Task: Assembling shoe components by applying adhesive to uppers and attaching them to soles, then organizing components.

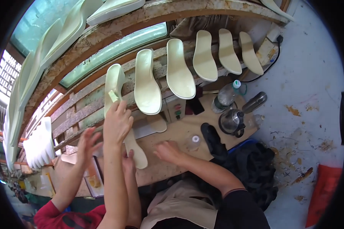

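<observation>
My left hand (119,121) is closed around a small pale green block (113,96), which lies against the insole side of a cream shoe sole (115,78) leaning on the slatted rack. Over the brown work table, my right hand (169,152) is closed with its fingers curled under. Whether it holds anything is hidden. Close to my left forearm, a co-worker's hand (128,162) is at the edge of another cream sole (137,154). The co-worker's other hand (88,143), in a red sleeve, is raised with fingers spread.
Several cream soles (180,70) stand along the rack (80,110); more line the upper shelf (149,14). On the table (160,170) are a plastic bottle (223,98), a metal kettle (231,121) and a small clear jar (195,141). Black straps (252,168) are heaped at right.
</observation>
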The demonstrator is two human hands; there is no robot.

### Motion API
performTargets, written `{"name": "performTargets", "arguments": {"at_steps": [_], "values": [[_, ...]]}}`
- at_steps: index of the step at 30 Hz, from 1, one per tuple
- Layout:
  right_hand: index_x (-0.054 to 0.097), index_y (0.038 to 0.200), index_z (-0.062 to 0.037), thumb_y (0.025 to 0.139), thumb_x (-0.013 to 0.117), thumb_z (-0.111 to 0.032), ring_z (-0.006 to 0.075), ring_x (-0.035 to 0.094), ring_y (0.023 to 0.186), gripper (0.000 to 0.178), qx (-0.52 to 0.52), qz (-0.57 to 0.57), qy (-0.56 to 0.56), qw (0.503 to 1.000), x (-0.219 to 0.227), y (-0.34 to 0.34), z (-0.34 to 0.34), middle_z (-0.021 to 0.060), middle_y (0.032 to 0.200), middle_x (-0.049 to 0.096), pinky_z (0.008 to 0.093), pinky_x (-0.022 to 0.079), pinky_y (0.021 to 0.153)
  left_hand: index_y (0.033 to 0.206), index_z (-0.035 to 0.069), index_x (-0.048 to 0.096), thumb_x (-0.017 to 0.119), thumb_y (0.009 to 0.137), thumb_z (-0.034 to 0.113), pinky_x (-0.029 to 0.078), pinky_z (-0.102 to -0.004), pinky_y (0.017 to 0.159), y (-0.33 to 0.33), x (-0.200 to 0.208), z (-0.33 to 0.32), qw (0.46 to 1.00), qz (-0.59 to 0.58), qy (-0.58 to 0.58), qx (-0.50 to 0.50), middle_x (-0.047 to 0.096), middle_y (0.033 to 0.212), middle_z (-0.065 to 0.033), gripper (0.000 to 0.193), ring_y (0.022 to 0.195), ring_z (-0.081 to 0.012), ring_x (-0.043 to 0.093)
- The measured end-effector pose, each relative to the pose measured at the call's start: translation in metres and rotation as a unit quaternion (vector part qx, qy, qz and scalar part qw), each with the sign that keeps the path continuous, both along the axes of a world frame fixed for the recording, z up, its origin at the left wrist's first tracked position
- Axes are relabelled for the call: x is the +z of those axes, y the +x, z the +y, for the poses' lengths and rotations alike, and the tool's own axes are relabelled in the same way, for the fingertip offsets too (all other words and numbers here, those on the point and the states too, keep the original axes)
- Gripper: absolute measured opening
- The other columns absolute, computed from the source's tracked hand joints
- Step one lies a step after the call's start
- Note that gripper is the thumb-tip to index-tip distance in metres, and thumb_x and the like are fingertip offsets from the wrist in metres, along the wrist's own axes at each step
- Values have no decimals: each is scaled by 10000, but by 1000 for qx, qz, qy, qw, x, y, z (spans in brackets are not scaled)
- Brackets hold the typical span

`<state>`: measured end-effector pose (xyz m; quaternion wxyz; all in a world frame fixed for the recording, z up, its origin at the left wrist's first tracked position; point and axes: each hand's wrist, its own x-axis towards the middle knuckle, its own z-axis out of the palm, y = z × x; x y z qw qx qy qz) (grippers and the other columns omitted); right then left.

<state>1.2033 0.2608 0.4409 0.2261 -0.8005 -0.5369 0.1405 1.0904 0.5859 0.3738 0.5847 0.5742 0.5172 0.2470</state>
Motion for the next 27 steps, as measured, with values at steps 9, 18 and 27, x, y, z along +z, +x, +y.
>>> {"name": "performTargets", "arguments": {"at_steps": [9, 18, 27], "values": [[645, 1217, -43, 713, 702, -23, 338, 647, 1108, 507, -160, -436, 213, 860, 139, 199, -56, 111, 1192, 686, 416, 502, 965, 1233, -43, 639, 626, 985, 186, 513, -252, 736, -64, -59, -127, 997, 5, -16, 80, 709, 1032, -124, 338, 825, -154, 640], [649, 1246, 13, 883, 582, 105, 264, 673, 1099, 380, -144, -273, 185, 933, 214, 100, -166, 126, 1255, 687, 346, 517, 968, 1240, -20, 660, 656, 946, 232, 505, -283, 778, -59, -70, -59, 999, 19, 25, 43, 720, 1088, -112, 387, 869, -165, 635], [765, 895, 6, 826, 685, -189, 344, 747, 785, 223, -135, 238, 144, 951, 218, -63, -179, 187, 803, 748, 396, 617, 733, 1096, -17, 701, 662, 896, 246, 542, -395, 720, 29, -169, 20, 953, 48, 298, -8, 728, 1053, -201, 333, 886, -346, 708]]}}
